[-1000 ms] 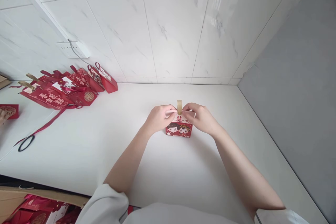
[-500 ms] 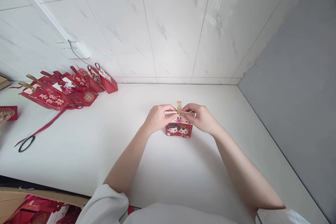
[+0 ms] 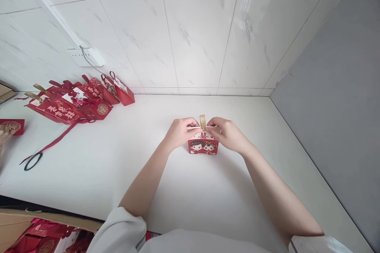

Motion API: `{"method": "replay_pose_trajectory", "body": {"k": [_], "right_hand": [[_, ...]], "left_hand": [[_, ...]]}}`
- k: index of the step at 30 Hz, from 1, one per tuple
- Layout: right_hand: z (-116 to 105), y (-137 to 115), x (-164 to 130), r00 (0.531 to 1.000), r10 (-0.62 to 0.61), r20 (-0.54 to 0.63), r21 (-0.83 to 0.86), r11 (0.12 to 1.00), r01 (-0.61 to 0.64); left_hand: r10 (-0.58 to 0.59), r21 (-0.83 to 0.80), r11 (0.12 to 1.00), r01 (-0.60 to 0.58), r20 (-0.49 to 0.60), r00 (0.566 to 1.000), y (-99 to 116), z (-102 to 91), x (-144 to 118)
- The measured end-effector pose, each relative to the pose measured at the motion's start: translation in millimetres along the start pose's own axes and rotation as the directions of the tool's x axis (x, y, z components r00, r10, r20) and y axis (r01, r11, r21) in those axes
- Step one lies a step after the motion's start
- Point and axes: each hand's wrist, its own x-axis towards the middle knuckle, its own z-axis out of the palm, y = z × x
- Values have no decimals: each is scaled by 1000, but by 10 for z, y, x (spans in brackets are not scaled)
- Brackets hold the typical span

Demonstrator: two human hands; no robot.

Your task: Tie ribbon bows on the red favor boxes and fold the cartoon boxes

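At the centre of the frame, the left hand (image 3: 179, 132) is closed in a pinch on the left end of the top flap of a small red gift box (image 3: 203, 145), fingers curled over the upper edge. The right hand (image 3: 226, 133) is pinched on the right end of the same flap, so that the box is held from both sides. Between the two hands a gold loop handle (image 3: 202, 121) is seen standing upright from the middle of the box top. The box rests on the white countertop (image 3: 190, 189), its front face, printed with two cartoon figures, turned toward the camera.

Toward the middle left of the frame, well apart from the hands, a heap of red gift boxes (image 3: 77, 101) with ribbons is piled against the tiled wall (image 3: 196, 31). A red ribbon (image 3: 53, 140) trails from the heap toward a black loop (image 3: 32, 161) lying on the counter. At the far left edge a flat red packet (image 3: 12, 126) is seen. In the lower left corner an open cardboard carton (image 3: 35, 231) holding more red boxes is partly visible.
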Motion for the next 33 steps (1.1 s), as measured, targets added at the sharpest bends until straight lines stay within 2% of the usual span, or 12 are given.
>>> {"method": "replay_pose_trajectory", "body": {"k": [4,11,17,25,28,33], "right_hand": [[-2,22,-2,999,-32,-24,10,999,33],[30,25,6,999,1,-54,49,999,1],[6,3,-8,999,-21,-42,0,1000,21],[3,16,-15,999,-40,-3,25,999,40],[4,31,-17,997,-73,-16,-34,997,73],[25,48,-29,983,-172,-71,-243,958,150]], "left_hand": [[7,-3,1000,-7,27,1000,25,-10,-10],[16,33,999,-17,26,1000,58,-18,-20],[-24,169,985,17,37,999,148,-60,-74],[7,259,966,-28,82,997,198,-92,-97],[35,317,947,-57,74,997,186,-49,-96],[77,429,899,-86,37,996,193,30,-116]]}}
